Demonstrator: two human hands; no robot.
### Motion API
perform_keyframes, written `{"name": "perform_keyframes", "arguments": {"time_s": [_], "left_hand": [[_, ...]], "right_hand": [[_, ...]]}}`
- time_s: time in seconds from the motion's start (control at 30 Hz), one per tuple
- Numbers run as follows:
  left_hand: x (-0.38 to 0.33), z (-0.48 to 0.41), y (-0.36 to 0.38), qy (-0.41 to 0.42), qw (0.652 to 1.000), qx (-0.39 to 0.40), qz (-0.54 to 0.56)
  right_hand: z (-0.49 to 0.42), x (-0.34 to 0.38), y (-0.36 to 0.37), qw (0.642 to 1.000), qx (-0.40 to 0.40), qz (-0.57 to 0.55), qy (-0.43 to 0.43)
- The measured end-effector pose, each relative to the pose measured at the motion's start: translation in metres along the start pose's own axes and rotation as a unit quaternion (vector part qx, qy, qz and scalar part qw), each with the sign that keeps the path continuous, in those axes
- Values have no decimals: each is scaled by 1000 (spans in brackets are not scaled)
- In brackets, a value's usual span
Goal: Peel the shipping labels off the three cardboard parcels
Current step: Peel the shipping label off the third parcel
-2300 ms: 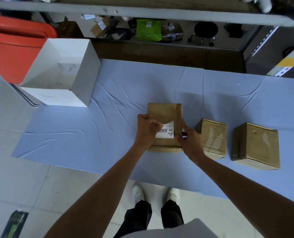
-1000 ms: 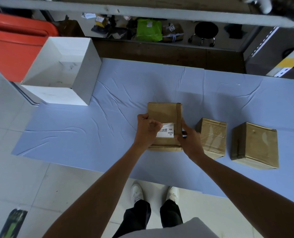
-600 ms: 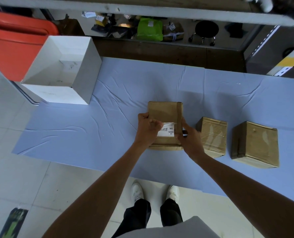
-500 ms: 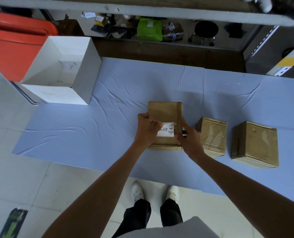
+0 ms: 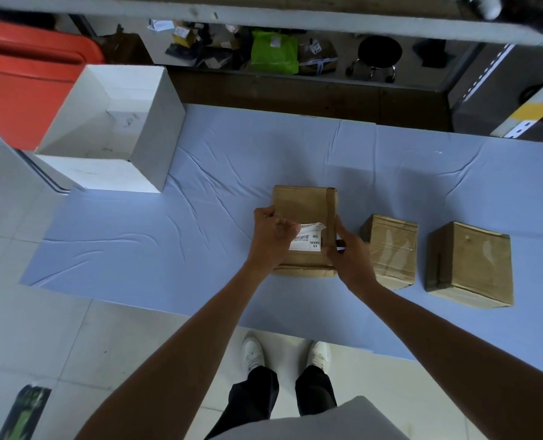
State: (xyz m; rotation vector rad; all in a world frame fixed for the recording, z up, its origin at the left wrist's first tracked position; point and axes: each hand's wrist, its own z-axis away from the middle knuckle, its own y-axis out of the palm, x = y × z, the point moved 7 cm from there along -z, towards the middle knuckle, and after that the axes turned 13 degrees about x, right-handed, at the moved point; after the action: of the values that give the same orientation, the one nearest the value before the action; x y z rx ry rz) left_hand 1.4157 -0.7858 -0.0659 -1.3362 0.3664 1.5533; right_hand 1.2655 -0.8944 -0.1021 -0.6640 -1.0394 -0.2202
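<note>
My left hand (image 5: 271,238) pinches the label (image 5: 310,242), its top edge lifted off the leftmost parcel (image 5: 300,203) of 3 on the blue cloth (image 5: 168,242); my right hand (image 5: 348,254) grips that parcel's right side.

Left hand (image 5: 271,236) covers label (image 5: 310,241) left part; its fine print unreadably small.

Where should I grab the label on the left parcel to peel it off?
Pinch the label by its far edge, which curls up off the parcel. Come from the left, where the left hand pinches it, and pull toward you.
</note>
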Motion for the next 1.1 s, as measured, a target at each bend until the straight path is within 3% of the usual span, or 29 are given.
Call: {"name": "perform_keyframes", "arguments": {"time_s": [1.1], "left_hand": [[-9, 3, 1, -12, 999, 32, 6]], "right_hand": [[-3, -2, 0, 1000, -4, 4, 2]]}}
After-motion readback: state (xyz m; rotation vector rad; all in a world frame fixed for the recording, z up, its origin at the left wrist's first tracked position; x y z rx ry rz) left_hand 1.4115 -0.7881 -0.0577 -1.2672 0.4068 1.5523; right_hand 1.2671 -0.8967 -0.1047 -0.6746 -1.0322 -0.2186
